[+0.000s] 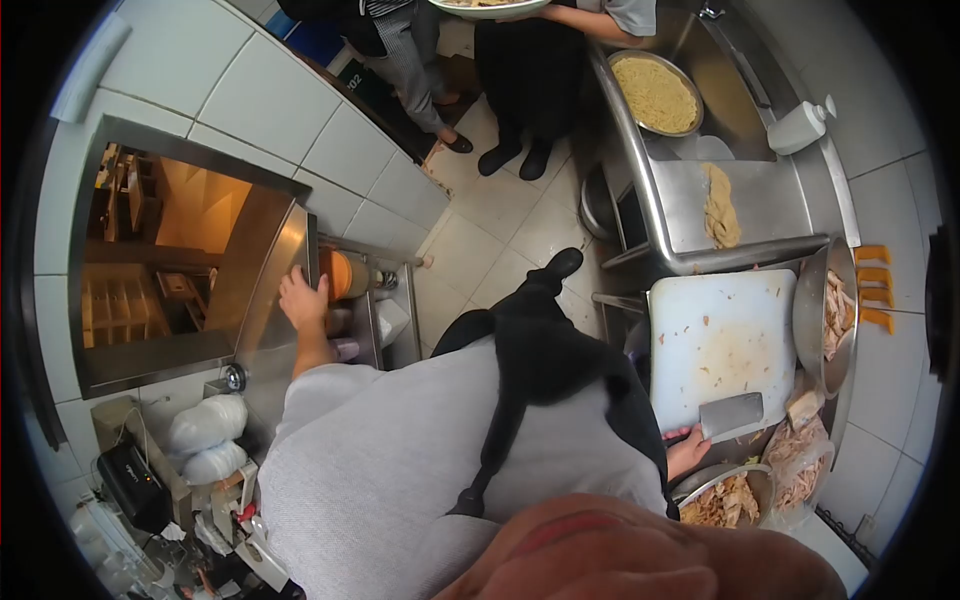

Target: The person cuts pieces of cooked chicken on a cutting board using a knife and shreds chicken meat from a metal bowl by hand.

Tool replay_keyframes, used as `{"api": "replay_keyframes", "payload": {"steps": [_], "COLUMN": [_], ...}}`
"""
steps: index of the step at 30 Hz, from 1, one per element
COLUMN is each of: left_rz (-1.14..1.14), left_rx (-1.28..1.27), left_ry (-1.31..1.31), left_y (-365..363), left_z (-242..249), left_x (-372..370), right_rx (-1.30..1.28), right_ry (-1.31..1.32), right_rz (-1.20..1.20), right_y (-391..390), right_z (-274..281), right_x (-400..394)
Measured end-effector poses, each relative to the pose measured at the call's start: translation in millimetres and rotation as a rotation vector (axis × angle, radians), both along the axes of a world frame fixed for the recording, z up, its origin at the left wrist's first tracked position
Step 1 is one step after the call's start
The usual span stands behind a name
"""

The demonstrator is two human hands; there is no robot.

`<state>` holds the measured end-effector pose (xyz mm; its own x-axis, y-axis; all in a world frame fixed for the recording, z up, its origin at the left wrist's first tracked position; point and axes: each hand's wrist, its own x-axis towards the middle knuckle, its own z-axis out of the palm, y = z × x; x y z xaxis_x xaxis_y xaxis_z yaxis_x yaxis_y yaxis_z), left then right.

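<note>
My left hand (302, 298) reaches out to the left and lies with fingers spread on the steel frame of a pass-through window (262, 300), right beside an orange container (338, 274). My right hand (686, 449) is low at the right, closed around the handle of a cleaver (732, 416). The cleaver's blade lies flat on the near corner of a white cutting board (720, 335), which carries a few meat scraps. A steel bowl of shredded meat (722, 500) sits just below that hand.
Another bowl of shredded meat (828, 315) stands at the board's far side. A steel sink counter (680, 200) holds a noodle bowl (655, 93), a noodle pile (720, 208) and a soap bottle (800, 127). Two people (520, 70) stand on the tiled floor ahead.
</note>
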<state>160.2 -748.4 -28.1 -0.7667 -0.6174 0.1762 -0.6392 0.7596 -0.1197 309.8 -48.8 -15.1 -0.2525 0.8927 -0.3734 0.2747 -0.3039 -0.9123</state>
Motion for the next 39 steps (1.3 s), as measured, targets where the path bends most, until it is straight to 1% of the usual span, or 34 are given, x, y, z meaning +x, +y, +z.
{"api": "replay_keyframes", "payload": {"steps": [2, 3, 5, 9, 11, 13, 15, 17, 19, 39], "left_rz": [-0.074, -0.076, -0.016, -0.015, 0.018, 0.002, -0.03, 0.013, 0.0, 0.016], "left_rx": [-0.083, -0.081, -0.073, -0.033, -0.017, -0.018, -0.018, -0.006, -0.009, -0.013], "left_ry": [0.041, 0.052, 0.102, 0.143, 0.116, 0.138, 0.162, 0.141, 0.158, 0.125], "left_y": [-13.1, -14.8, -15.0, -12.5, -10.9, -15.3, -17.7, -13.7, -13.8, -13.0], "left_z": [-7.0, -9.1, -14.7, -13.5, -8.1, -12.2, -9.7, -9.7, -10.0, -8.7], "left_x": [9.1, 5.5, 7.1, 10.0, 8.1, 11.6, 11.2, 11.5, 10.6, 8.6], "right_rx": [-0.001, -0.011, 0.001, 0.027, 0.029, 0.032, 0.027, 0.039, 0.034, 0.046], "right_ry": [0.031, 0.041, 0.069, 0.065, 0.089, 0.094, 0.13, 0.155, 0.169, 0.14], "right_rz": [0.004, 0.011, 0.03, 0.049, 0.053, 0.054, 0.002, 0.009, -0.006, -0.017], "right_y": [6.5, 9.5, 12.9, 15.8, 14.8, 13.4, 9.2, 10.9, 8.6, 5.2], "right_z": [-10.2, -15.5, -24.4, -25.1, -25.8, -28.1, -28.5, -32.3, -29.7, -25.5], "right_x": [4.1, 8.0, 11.6, 14.7, 12.9, 14.8, 13.2, 14.8, 13.3, 8.8]}}
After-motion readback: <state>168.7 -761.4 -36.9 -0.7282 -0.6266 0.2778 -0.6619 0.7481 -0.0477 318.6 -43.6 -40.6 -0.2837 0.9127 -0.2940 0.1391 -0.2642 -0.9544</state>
